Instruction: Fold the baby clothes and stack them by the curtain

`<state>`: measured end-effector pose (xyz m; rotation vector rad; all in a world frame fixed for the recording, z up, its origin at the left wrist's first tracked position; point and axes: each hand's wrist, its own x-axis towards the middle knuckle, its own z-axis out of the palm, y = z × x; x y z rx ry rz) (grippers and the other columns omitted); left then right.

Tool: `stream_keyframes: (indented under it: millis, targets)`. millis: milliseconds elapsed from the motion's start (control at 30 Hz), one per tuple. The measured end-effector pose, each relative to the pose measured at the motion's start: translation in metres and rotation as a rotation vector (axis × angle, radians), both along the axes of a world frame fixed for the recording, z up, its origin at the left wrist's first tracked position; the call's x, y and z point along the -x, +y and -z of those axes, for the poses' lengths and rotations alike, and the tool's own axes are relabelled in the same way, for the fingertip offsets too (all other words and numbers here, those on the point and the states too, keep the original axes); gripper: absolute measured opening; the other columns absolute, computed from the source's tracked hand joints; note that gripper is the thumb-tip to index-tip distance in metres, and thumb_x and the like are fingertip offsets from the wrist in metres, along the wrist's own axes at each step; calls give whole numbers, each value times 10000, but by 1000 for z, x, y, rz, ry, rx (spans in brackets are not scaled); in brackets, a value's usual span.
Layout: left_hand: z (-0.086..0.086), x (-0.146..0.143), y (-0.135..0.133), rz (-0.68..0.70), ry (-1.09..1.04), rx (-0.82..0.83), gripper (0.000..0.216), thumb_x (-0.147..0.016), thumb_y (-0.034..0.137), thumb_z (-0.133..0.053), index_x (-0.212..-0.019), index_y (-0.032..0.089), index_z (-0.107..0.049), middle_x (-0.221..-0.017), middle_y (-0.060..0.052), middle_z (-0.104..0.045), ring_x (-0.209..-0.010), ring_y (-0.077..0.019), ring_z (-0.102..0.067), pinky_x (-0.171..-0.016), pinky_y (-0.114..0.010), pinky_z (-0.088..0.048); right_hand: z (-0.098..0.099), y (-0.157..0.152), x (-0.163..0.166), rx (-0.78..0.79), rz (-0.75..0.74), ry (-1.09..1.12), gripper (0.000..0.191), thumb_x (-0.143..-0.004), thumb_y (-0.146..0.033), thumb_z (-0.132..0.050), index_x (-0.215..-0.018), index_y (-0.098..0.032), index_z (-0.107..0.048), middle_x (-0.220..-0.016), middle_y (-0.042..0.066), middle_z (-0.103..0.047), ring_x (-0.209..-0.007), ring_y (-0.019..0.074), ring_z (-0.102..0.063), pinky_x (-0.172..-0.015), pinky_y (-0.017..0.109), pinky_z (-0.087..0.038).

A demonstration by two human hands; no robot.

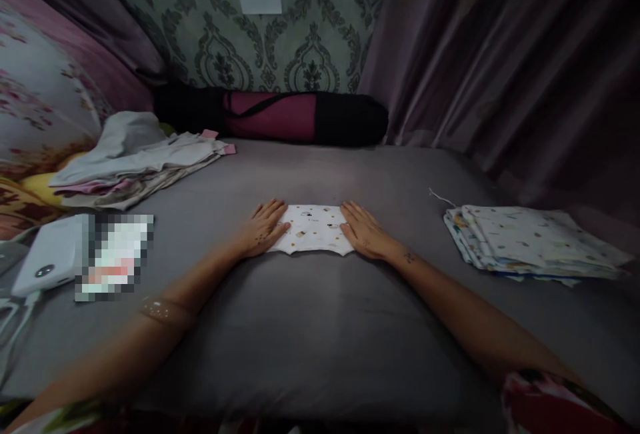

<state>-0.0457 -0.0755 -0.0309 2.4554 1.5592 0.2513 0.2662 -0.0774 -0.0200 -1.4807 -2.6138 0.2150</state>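
Note:
A small white printed cloth [316, 229] lies flat on the grey sheet [300, 341], its lower edge slightly wavy. My left hand [264, 227] rests flat on the cloth's left edge, fingers stretched out. Over the right edge lies my right hand [367, 231], also flat with its fingers extended. Both palms face down, and the printed middle shows between them. The cloth's two side edges are partly hidden under the hands.
To the right sits a stack of folded printed cloths [530, 241]. Folded light clothes [145, 161] are piled at the left, behind a white power bank [53, 254] with a cable. A black and maroon long bag [273, 116] lies along the patterned wall.

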Motion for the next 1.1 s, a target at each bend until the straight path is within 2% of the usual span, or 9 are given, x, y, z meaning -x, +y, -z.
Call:
stream_keyframes:
  millis: [200,267,367,500,600,767,833,933,1100]
  targets:
    - [-1,-3,-5,-20,-87,-45,699,-967,576,-188,-1476,130,-365,-1561,-133,-326,-1472,-269,-209,-1190,-496,-175,-10,0,4,41,9,-62,668,-983,-432,-174,-1488,-25,-332,-1557,166,-308,-1465,276,-213,-1200,457,-180]
    - [-5,-3,-11,-14,-147,-131,664,-981,538,-170,-1457,135,-398,-1552,-127,-347,-1471,-252,-219,-1196,-490,-157,-17,0,12,21,16,-78,646,-989,-414,-166,-1489,-46,-341,-1550,163,-324,-1460,279,-230,-1201,492,-144]
    - [-8,-4,-19,75,-168,-241,603,-994,501,-197,-1440,170,-431,-1535,-109,-385,-1465,-235,-242,-1205,-490,-100,-22,-3,34,-35,-28,-48,623,-998,-406,-162,-1505,-79,-318,-1574,144,-277,-1469,262,-203,-1202,495,-125]
    - [-8,-6,-21,136,-93,-160,631,-971,553,-285,-1462,174,-401,-1525,-128,-397,-1444,-254,-294,-1198,-490,-139,-16,-7,60,-21,-129,-6,602,-1008,-412,-186,-1527,-121,-277,-1598,119,-219,-1477,244,-176,-1198,473,-152]
    - [-8,-8,-19,130,-84,-101,648,-967,566,-286,-1472,171,-384,-1529,-127,-390,-1443,-244,-295,-1193,-465,-178,-12,-7,66,2,-123,8,587,-1011,-391,-197,-1525,-118,-281,-1594,117,-237,-1476,246,-176,-1197,477,-151]
    - [-7,-6,-19,129,-150,-89,643,-965,553,-293,-1450,146,-411,-1521,-132,-403,-1443,-236,-294,-1197,-460,-180,-19,-3,74,36,-113,-10,576,-1005,-373,-230,-1505,-102,-321,-1572,143,-286,-1456,265,-241,-1188,504,-157]
    - [-7,-4,-18,91,-209,-104,615,-976,524,-252,-1436,156,-429,-1515,-120,-416,-1442,-230,-295,-1196,-464,-186,-19,-4,82,-3,-128,4,575,-1003,-366,-237,-1497,-86,-331,-1570,146,-289,-1457,261,-236,-1194,496,-136]
    - [-4,-1,-15,-47,-336,-144,609,-985,485,-175,-1422,156,-442,-1503,-109,-435,-1440,-219,-300,-1191,-454,-216,-15,-5,94,-59,-159,25,576,-1003,-362,-238,-1490,-71,-340,-1567,136,-302,-1462,241,-223,-1202,455,-131]
    - [-5,3,-10,-211,-551,-107,633,-972,506,-169,-1396,143,-469,-1485,-105,-461,-1416,-214,-352,-1181,-426,-268,-16,-4,105,-38,-147,-2,569,-999,-366,-250,-1471,-74,-374,-1540,147,-353,-1441,256,-279,-1188,470,-176]
